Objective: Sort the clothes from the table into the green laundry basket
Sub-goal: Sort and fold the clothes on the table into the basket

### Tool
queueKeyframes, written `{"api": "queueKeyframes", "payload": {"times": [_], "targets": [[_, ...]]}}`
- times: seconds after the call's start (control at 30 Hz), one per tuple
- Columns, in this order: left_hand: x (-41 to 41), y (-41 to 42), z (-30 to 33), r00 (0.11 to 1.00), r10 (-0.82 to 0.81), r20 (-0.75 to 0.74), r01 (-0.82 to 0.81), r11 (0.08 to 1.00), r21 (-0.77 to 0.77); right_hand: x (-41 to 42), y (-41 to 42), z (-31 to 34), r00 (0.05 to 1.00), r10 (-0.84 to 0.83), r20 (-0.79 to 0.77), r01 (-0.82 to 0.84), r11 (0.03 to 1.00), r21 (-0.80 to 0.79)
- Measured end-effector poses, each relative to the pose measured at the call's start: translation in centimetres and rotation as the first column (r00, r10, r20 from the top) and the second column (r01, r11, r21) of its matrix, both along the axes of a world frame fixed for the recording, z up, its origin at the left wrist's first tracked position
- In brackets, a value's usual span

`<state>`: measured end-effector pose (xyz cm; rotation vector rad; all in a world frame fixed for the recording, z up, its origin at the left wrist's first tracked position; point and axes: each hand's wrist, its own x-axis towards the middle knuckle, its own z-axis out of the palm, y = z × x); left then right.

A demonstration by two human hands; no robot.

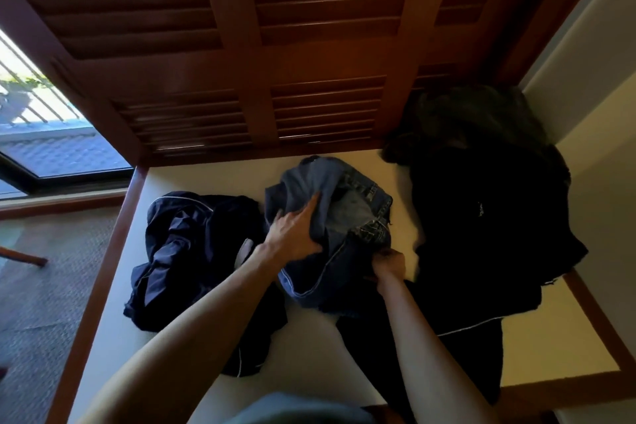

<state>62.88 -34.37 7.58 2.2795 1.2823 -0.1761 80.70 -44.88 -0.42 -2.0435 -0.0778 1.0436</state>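
both hands on the blue jeans mid-surface. left hand lies on top with fingers extended, right hand curls around the near-right edge of the denim. navy jacket crumpled to the left, black garment to the right. cream surface with wood trim, louvered shutters behind.

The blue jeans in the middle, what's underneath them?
Under the blue jeans lies the cream tabletop; their near edge overlaps a black garment. Anything directly beneath is covered.
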Motion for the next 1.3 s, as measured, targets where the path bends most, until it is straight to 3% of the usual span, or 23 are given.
{"api": "queueKeyframes", "payload": {"times": [0.07,0.13,0.23,0.4,0.53,0.67,0.73,0.8,0.83,0.9,0.97,1.0,1.03,1.1,1.17,1.2,1.23,1.3], "targets": [[0.4,-1.2,-1.0,0.999,-0.029,0.042,0.025,0.995,0.094,-0.2,1.1,1.0,0.968,-0.128,-0.216,0.148,0.986,0.079],[0.3,-1.8,-1.3,0.997,-0.022,0.07,0.012,0.99,0.142,0.0,2.2,2.6,0.929,-0.13,-0.347,0.199,0.965,0.172],[-0.1,-0.8,0.4,0.979,0.01,0.202,-0.051,0.979,0.198,0.6,4.2,4.3,0.919,-0.004,-0.394,0.163,0.914,0.371],[0.6,1.0,5.7,0.91,-0.106,0.4,-0.064,0.919,0.389,1.3,7.1,6.6,0.886,0.134,-0.444,0.184,0.777,0.602],[0.5,-0.5,3.8,0.93,-0.199,0.309,0.052,0.904,0.424,0.9,5.3,4.6,0.788,0.175,-0.59,0.268,0.765,0.585],[-2.4,-4.7,-4.8,0.95,-0.31,0.029,0.301,0.939,0.168,1.2,1.3,2.5,0.764,0.069,-0.641,0.272,0.867,0.417],[-3.2,-6.7,-7.2,0.932,-0.362,0.012,0.358,0.927,0.116,1.6,0.5,3.1,0.831,-0.004,-0.556,0.225,0.917,0.329],[-3.0,-7.8,-7.9,0.93,-0.365,0.039,0.357,0.925,0.132,2.5,1.5,4.4,0.965,-0.148,-0.217,0.208,0.935,0.287],[-2.7,-8.0,-7.9,0.933,-0.356,0.048,0.347,0.928,0.132,3.1,2.6,4.9,0.984,-0.179,-0.004,0.172,0.935,0.31],[-2.3,-8.2,-8.2,0.941,-0.335,0.054,0.324,0.935,0.146,3.7,5.6,6.9,0.954,-0.045,0.296,-0.071,0.926,0.371],[-2.3,-8.4,-8.5,0.943,-0.332,0.039,0.323,0.935,0.146,3.5,8.8,8.8,0.861,0.225,0.457,-0.384,0.876,0.292],[-2.3,-8.3,-8.7,0.942,-0.333,0.036,0.326,0.936,0.136,2.9,10.2,9.5,0.767,0.393,0.506,-0.553,0.806,0.211],[-2.5,-8.1,-8.8,0.941,-0.337,0.038,0.331,0.936,0.118,2.1,11.4,9.7,0.651,0.568,0.503,-0.708,0.694,0.132],[-3.5,-7.1,-9.2,0.935,-0.349,0.057,0.344,0.936,0.075,-0.4,12.6,9.1,0.4,0.855,0.332,-0.894,0.443,-0.063],[-5.4,-5.6,-9.9,0.944,-0.32,0.079,0.315,0.947,0.069,-2.6,11.9,6.4,0.067,0.964,0.256,-0.909,0.165,-0.382],[-6.6,-4.8,-10.0,0.959,-0.267,0.094,0.266,0.964,0.022,-3.4,10.8,5.1,-0.035,0.964,0.264,-0.859,0.106,-0.501],[-7.9,-4.3,-9.9,0.974,-0.199,0.105,0.205,0.977,-0.054,-4.1,9.4,3.9,-0.075,0.95,0.302,-0.815,0.116,-0.567],[-10.1,-3.8,-8.6,0.99,-0.106,0.095,0.121,0.978,-0.169,-5.1,6.3,2.5,-0.075,0.902,0.425,-0.776,0.215,-0.594]]}}
